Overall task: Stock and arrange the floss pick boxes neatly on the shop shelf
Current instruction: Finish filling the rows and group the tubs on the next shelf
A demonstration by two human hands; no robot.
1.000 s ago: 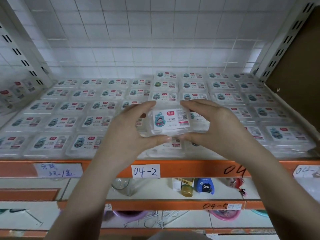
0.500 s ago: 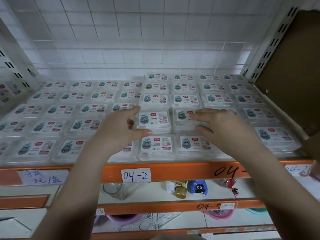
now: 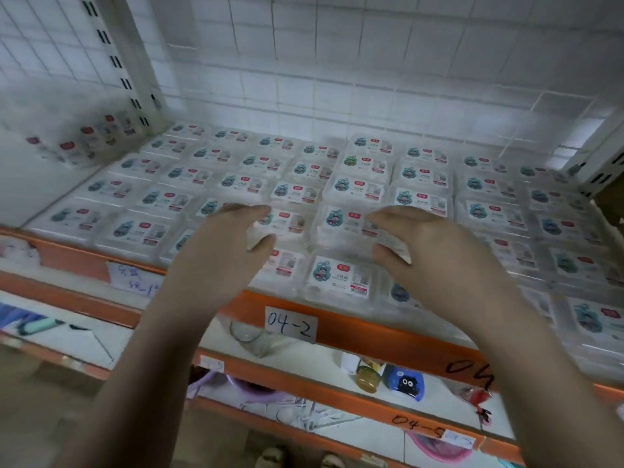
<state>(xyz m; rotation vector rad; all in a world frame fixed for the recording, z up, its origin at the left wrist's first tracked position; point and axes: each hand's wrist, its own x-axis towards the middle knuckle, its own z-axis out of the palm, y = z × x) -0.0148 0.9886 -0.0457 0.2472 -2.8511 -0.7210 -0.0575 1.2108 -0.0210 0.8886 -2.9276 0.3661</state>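
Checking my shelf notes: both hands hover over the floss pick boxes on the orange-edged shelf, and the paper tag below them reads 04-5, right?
Not quite. In the head view the paper tag under the left hand and right hand reads 04-2. The rest holds: both hover over the floss pick boxes on the orange-edged shelf.

1. A white wire grid [image 3: 337, 62] backs the shelving, with a slotted white upright [image 3: 114, 59] at the left.
2. A handwritten "04-2" label [image 3: 291, 324] is stuck on the orange shelf edge [image 3: 388, 336].
3. On the lower shelf stand a small amber jar [image 3: 367, 378] and, just beside it, a blue packet with a black cat face [image 3: 405, 383].
4. A clear glass bowl [image 3: 248, 336] sits further left on that lower shelf.
5. A pink basin [image 3: 439, 447] lies lower still.
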